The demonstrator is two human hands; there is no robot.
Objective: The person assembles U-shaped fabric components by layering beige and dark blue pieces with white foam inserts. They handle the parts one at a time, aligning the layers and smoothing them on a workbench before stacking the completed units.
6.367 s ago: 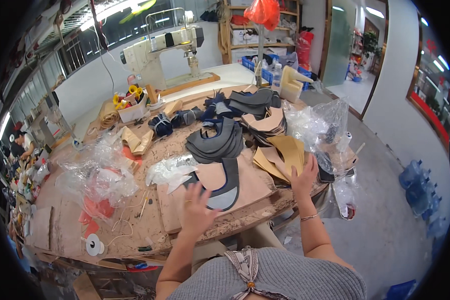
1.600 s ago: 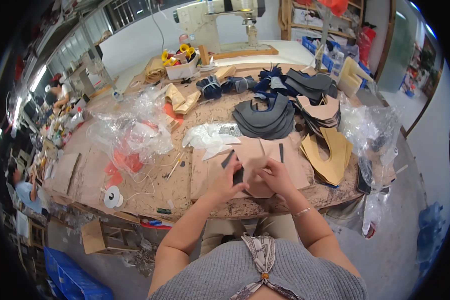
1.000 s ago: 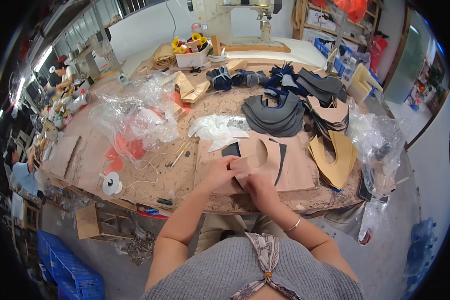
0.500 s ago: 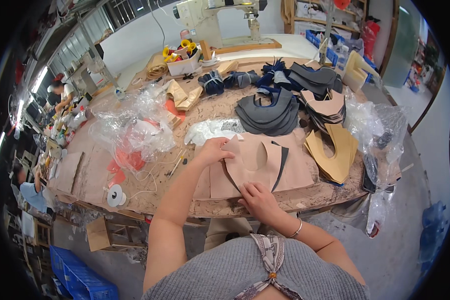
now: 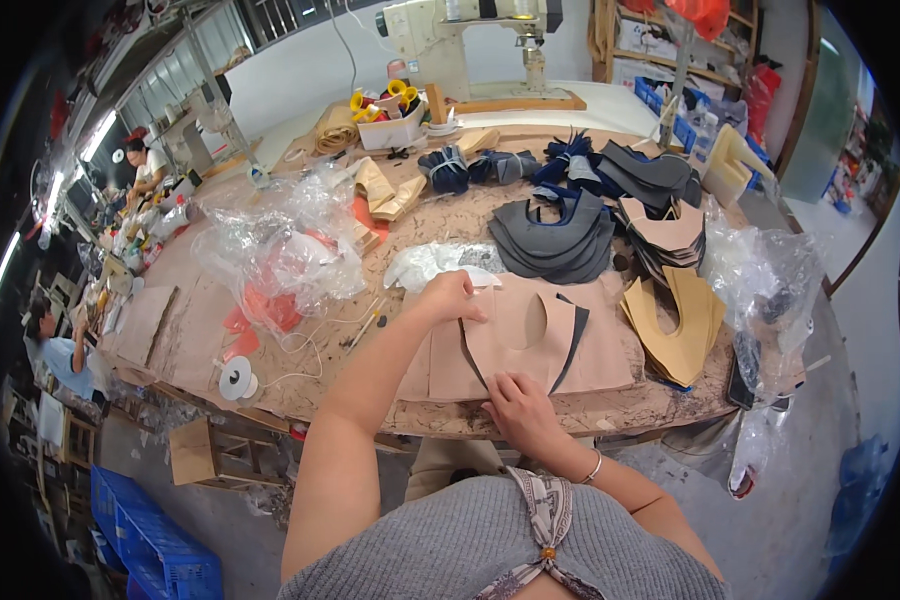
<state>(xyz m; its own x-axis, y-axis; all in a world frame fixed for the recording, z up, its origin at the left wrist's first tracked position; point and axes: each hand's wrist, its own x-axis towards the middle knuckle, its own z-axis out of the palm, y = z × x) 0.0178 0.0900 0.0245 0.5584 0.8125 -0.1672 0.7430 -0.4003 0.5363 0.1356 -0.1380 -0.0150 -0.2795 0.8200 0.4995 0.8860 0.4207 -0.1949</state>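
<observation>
A pale beige U-shaped piece [image 5: 511, 357] lies in front of me with dark lining material showing along its outer sides. It rests on larger flat beige sheets [image 5: 610, 350]. My left hand [image 5: 453, 297] pinches the upper left end of the U between thumb and fingers. At the rounded lower edge, my right hand [image 5: 522, 408] lies with its fingers stretched over the piece, pressing on it. Behind the sheets sits crumpled white plastic [image 5: 435, 265]. A stack of dark grey U-shaped pieces [image 5: 555, 240] is beyond, and yellow-tan U-shaped pieces [image 5: 675, 330] are stacked to the right.
Clear plastic bags [image 5: 280, 240] spread over the left of the table, near a white spool [image 5: 237, 378] with cord. At the back stand a sewing machine [image 5: 425, 45] and a white box of thread cones [image 5: 390, 130]. More clear plastic [image 5: 770, 270] hangs over the right edge.
My left hand has shifted slightly at the upper left end of the piece, covering the tip that showed before. The right hand stays at the lower edge. The whole view has shifted a little.
</observation>
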